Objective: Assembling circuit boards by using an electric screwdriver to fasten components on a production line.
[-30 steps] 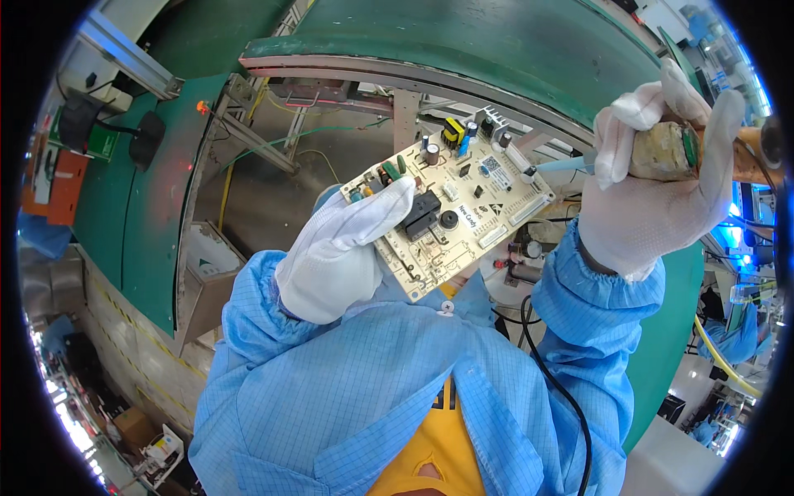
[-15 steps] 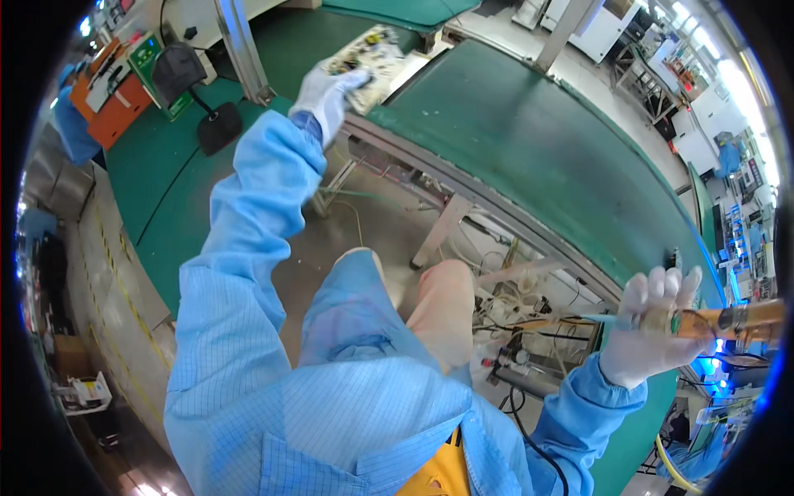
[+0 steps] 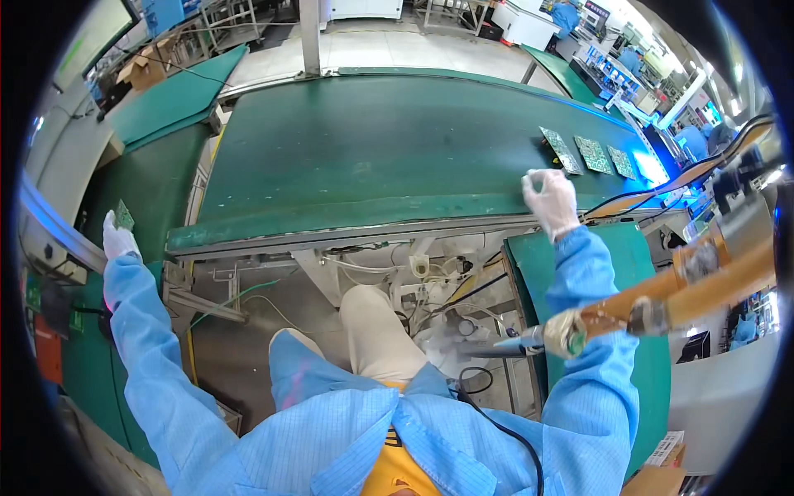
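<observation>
At the far left, my white-gloved left hand is closed on the edge of a green circuit board, which is held steeply tilted above a dark green surface. My gloved right hand is over the front edge of the green conveyor belt. Its thumb and forefinger curl into a ring, and I see nothing between them. Just beyond those fingers lies a circuit board, tilted, with two more boards to its right. A brown tube tool with a pale blue conical tip hangs across my right forearm, apart from the hand.
A metal rail runs along the belt's near side. Cables and hoses tangle beneath it. Right of my legs is a green panel. A metal post stands behind the belt, and a blue-lit machine at its right end.
My view has swung right. My right hand has let go of the brown tube tool and reached forward to the belt. My left hand's board now shows its green face.
</observation>
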`<state>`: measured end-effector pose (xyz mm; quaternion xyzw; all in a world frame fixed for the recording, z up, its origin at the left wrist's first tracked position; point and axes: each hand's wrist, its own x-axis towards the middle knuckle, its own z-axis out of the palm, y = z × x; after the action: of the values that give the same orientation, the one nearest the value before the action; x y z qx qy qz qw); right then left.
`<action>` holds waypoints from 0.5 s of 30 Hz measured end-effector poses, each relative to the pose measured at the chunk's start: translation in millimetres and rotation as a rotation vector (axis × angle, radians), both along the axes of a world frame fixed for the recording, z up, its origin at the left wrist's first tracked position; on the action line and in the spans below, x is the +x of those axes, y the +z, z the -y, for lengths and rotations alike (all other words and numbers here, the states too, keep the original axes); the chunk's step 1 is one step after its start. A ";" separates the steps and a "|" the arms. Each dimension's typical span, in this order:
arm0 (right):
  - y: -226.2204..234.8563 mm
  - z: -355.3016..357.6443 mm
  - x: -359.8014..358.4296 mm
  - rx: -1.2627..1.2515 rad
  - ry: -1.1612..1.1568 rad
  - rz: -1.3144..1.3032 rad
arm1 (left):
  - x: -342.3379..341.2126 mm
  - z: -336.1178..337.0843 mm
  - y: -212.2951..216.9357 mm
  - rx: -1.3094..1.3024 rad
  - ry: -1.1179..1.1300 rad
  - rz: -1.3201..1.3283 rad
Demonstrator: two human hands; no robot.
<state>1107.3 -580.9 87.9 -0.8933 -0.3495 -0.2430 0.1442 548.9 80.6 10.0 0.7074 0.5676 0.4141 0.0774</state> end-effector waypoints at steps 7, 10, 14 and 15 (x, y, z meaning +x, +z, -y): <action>-32.1 39.8 108.5 -0.082 -0.397 0.114 | 51.8 90.0 3.6 0.154 -0.258 0.149; -36.7 44.0 130.0 -0.082 -0.426 0.093 | 71.0 139.1 15.5 0.135 -0.425 0.221; -34.7 37.2 139.4 -0.275 -0.349 0.144 | 103.8 195.3 37.4 0.114 -0.452 0.109; -30.1 33.6 136.5 -0.281 -0.311 0.191 | 115.2 208.6 41.6 0.108 -0.445 0.108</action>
<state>1243.8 -614.5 57.8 -0.9206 -0.2503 -0.2946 -0.0544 664.1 -128.0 51.5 0.7951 0.3697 0.4537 0.1590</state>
